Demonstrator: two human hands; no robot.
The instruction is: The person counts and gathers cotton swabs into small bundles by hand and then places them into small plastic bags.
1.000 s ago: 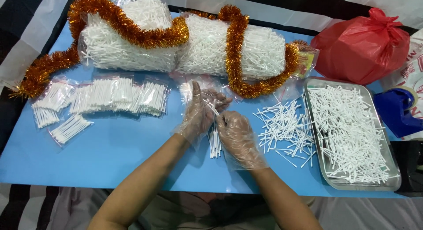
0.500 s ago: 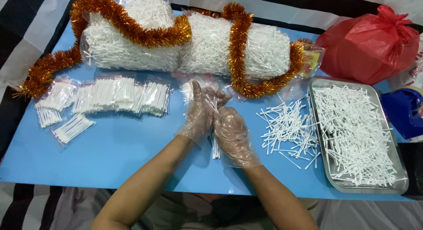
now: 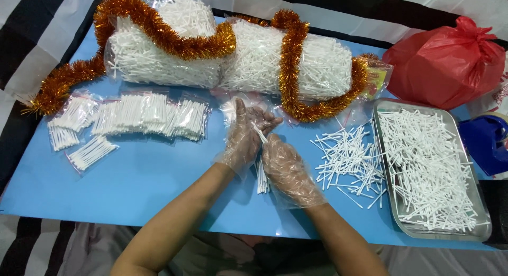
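Both my hands wear thin clear plastic gloves and meet over the middle of the blue table (image 3: 159, 186). My left hand (image 3: 246, 138) holds a small bundle of white sticks (image 3: 261, 175) that hangs down below the palms. My right hand (image 3: 286, 167) pinches a single white stick (image 3: 259, 132) against the left fingers. A loose heap of white sticks (image 3: 346, 157) lies just right of my hands. Behind my fingers lies a small clear bag (image 3: 233, 104).
A metal tray (image 3: 476, 231) full of white sticks sits at the right. Several filled small clear packets (image 3: 143, 114) lie at the left. Big clear bags of sticks (image 3: 243, 61) wrapped in orange tinsel (image 3: 159, 27) line the back. A red plastic bag (image 3: 444, 61) and a blue object (image 3: 487, 141) sit far right.
My hands stay together at the table's middle; the fingers have shifted slightly around the sticks. The camera has moved a little.
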